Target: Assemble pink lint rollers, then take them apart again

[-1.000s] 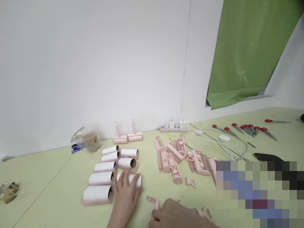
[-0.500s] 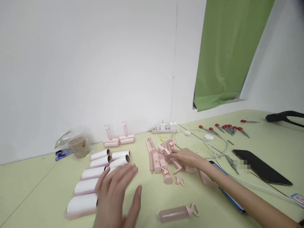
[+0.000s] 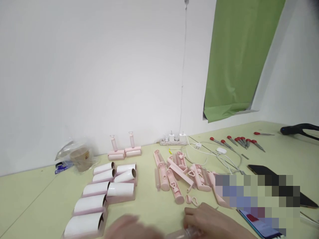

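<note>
My right hand (image 3: 208, 220) is low at the bottom edge, its fingers curled over one end of a translucent pink tube (image 3: 183, 234) lying on the table. My left hand (image 3: 124, 228) sits just left of it, smeared by motion, so its fingers are unreadable. Several white paper rolls on pink trays (image 3: 99, 196) lie in two rows to the left. A heap of pink handle parts (image 3: 179, 172) lies beyond my right hand, with small heart-shaped loops (image 3: 191, 200) near it.
Two assembled pink rollers (image 3: 124, 151) stand by the wall. A power strip (image 3: 173, 142) with white cables, several red-handled screwdrivers (image 3: 236, 141) and a black phone (image 3: 261, 170) lie to the right. A bagged paper cup (image 3: 79, 156) stands at the left. A green curtain (image 3: 239, 56) hangs behind.
My right hand has drawn back from the heap of handle parts to the pink tube at the near edge. My left hand has dropped away from the rolls toward the bottom edge.
</note>
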